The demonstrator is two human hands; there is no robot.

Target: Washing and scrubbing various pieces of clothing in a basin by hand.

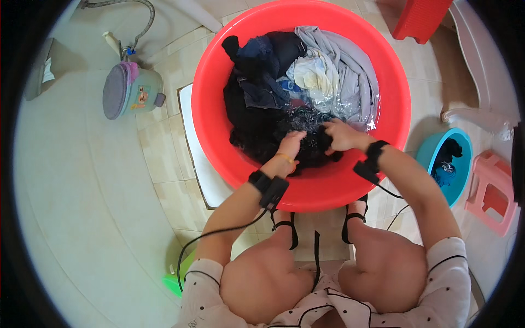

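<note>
In front of me stands a large red plastic basin (217,135) holding water and clothes. My left hand (290,146) reaches into it over a soaked black garment (262,129), fingers partly hidden by splashing water, so its grip is unclear. My right hand (343,136) has its fingers bent around a bunched part of the black cloth. Between the hands the water is churned and bubbly. Dark navy clothing (262,88) lies heaped at the far left of the basin. A whitish, yellow-stained cloth (315,76) and a long light-grey cloth (354,76) lie at the far right.
To the right are a blue basin (422,153) with dark clothes inside, a pink plastic stool (494,192) and a red stool (422,18). A lidded bin (141,96) stands by the left wall beneath a hose (151,20). Cables hang from both wristbands.
</note>
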